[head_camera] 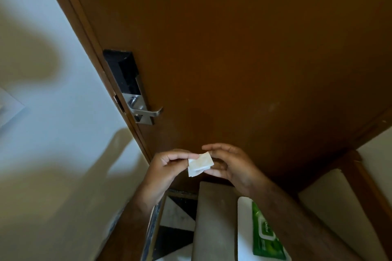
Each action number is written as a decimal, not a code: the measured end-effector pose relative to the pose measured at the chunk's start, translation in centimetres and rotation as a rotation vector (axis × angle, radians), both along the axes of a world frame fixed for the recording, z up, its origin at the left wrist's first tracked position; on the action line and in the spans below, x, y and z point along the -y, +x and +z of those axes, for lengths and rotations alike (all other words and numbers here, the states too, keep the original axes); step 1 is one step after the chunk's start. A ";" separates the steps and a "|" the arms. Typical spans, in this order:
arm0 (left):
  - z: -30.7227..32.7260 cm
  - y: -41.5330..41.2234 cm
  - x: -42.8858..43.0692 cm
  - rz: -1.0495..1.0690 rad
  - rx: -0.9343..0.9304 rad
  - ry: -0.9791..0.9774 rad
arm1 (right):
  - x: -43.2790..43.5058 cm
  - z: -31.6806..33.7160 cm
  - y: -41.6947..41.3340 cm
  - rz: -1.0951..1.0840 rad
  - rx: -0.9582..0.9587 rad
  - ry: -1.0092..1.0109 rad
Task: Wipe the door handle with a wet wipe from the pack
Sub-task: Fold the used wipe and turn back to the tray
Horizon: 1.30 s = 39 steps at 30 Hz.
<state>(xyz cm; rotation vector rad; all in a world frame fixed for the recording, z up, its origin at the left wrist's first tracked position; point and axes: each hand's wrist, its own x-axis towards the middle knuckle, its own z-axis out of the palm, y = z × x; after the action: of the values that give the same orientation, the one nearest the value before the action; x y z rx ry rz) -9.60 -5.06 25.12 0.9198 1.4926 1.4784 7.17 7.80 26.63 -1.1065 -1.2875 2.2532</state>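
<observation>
A small folded white wet wipe is held between both hands in front of the brown door. My left hand pinches its left edge with thumb and forefinger. My right hand holds its right side, fingers curled around it. The silver lever door handle sits on a lock plate with a black reader, up and to the left of the hands and apart from them. The green wipe pack lies below on a white surface, partly hidden by my right forearm.
A white wall runs along the left of the door frame. A grey slab stands under the hands beside the white surface. Black and white floor tiles show below. A cream panel is at the lower right.
</observation>
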 end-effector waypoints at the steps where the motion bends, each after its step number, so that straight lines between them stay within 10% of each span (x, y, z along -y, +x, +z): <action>1: -0.1 0.3 0.0 -0.008 -0.051 -0.024 | 0.2 -0.4 0.5 -0.009 -0.015 -0.040; 19: -28.5 15.6 -2.9 -0.269 -0.127 -0.718 | 5.5 -29.5 18.5 -0.334 0.415 -0.337; 27: -39.0 18.9 -11.7 -0.234 -0.353 -0.608 | 0.3 -40.7 19.2 -0.487 0.594 0.071; 39: -45.7 19.9 -16.7 -0.373 -1.091 -0.541 | -5.2 -47.9 16.5 0.208 1.160 0.906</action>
<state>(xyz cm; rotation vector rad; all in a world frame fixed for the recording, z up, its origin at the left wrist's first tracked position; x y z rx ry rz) 10.30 11.64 -20.61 1.6358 2.1294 0.1778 23.65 13.02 -21.32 -1.9061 -2.5004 0.6608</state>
